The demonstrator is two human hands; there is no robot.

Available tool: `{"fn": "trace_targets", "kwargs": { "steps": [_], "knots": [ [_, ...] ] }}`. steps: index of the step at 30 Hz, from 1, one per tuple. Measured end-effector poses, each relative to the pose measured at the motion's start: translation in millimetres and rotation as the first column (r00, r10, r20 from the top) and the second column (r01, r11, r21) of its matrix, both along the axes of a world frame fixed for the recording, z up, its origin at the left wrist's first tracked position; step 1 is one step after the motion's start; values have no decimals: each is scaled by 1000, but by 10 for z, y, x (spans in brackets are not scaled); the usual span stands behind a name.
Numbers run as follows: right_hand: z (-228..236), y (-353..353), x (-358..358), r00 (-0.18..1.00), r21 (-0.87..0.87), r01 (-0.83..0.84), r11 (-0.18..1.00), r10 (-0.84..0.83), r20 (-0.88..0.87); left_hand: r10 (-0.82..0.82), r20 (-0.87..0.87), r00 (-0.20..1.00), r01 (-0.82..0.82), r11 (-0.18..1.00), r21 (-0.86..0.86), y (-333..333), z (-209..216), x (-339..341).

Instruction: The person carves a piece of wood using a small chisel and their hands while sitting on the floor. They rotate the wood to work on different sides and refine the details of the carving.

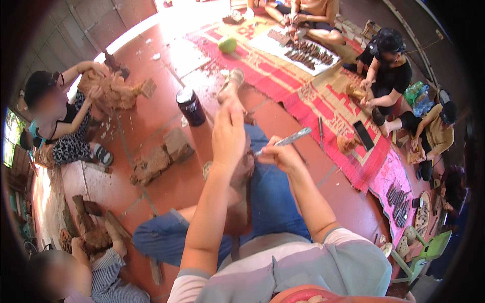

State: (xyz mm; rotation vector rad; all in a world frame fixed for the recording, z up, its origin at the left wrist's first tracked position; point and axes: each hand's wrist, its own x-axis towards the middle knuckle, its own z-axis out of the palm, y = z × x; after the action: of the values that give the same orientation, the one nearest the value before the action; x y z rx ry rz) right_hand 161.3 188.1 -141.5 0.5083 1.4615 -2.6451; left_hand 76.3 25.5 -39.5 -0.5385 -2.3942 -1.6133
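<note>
1 brown wooden piece (248, 165) sits over the blue jeans (275, 197), probably for close control, between the left hand (228, 137), fingers pressed together, and the right hand (279, 155). That hand pinches a slim silvery tool (294, 137), tip toward the wood.

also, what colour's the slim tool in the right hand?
Light bluish grey tool, seemingly mottled; shows in head view.

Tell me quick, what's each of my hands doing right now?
Left hand: fingers together, beside the brown piece; whether it grips it cannot be told.
Right hand: closed, holding a slim grey tool.
</note>
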Motion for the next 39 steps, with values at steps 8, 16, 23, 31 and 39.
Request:
{"fn": "trace_targets", "kwargs": {
  "steps": [8, 16, 23, 31, 39],
  "knots": [
    [-162, 101, 729, 986, 5, 105, 994, -105, 128, 38, 316, 948, -15, 997, -73, -1175, -1301, 545],
    [-716, -272, 1224, 970, -98, 204, 974, -188, 153, -63, 39, 997, 69, 594, -802, -1611, -1724, 1591],
    [-474, -309, 1101, 978, 148, 178, 973, -192, 79, -267, 308, 913, 163, 931, 326, -1196, -1094, 785],
    [-499, -426, 1086, 978, 219, 152, 964, -179, 110, -349, -382, 856, 424, 896, 132, -341, -199, 197],
    [-646, -518, 1093, 983, 194, 141, 971, -161, 91, -243, -453, 858, 369, 905, 213, -251, -317, 147]
  ]
}}
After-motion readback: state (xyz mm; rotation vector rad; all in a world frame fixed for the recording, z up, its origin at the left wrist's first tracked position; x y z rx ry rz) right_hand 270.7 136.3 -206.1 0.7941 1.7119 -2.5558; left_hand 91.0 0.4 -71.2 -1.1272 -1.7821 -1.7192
